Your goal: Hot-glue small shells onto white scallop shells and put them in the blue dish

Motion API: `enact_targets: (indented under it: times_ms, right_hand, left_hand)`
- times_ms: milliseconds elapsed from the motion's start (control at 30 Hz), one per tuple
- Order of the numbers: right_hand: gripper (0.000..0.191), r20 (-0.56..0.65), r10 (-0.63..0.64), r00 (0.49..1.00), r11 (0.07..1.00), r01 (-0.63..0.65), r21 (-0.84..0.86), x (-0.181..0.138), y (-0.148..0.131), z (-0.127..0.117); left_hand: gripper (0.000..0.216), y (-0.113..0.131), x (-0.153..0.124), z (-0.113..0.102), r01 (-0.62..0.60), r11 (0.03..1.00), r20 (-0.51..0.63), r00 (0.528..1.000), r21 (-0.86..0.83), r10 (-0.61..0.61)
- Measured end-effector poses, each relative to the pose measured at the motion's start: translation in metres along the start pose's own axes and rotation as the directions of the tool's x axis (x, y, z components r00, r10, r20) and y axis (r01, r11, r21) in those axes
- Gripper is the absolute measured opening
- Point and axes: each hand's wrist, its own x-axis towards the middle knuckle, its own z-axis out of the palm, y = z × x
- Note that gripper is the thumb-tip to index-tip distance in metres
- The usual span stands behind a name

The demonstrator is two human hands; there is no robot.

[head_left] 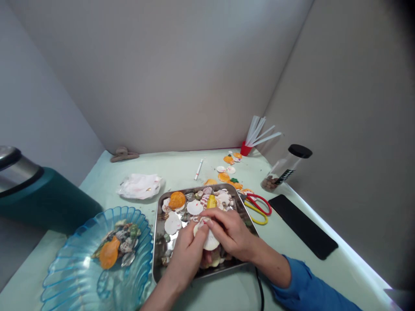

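A white scallop shell [211,242] with small red marks is held between my hands above a metal tray [156,259]. My left hand [191,242] pinches its left edge, thumb on top. From the right, my right hand [231,231] grips the shell near its upper edge, thumb and fingers closed on it. Shells fill the tray, among them an orange scallop shell [177,200] and a white shell [173,223]. Just beyond my right fingers, the yellow nozzle of a tool, perhaps a glue gun [212,201], shows; the rest of it is hidden.
At left are a blue scalloped bowl [65,263] with shells and a teal bottle [55,198]. Red-and-yellow scissors [259,209], a black phone-like slab [303,224] and a clear jar [282,170] stand or lie right. A white packet [141,186], marker [198,169] and red cup of sticks [246,149] are behind.
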Motion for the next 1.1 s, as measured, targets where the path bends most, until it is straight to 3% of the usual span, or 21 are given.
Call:
enact_targets:
  times_ms: [1100]
  right_hand:
    - [0.022, 0.002, -0.011, 1.000, 1.000, 0.011, 0.019, -0.0001, 0.0006, 0.0016]
  left_hand:
    - [0.039, -0.0017, 0.0018, -0.0001, 0.002, 1.000, 0.007, 1.000, 0.006, -0.002]
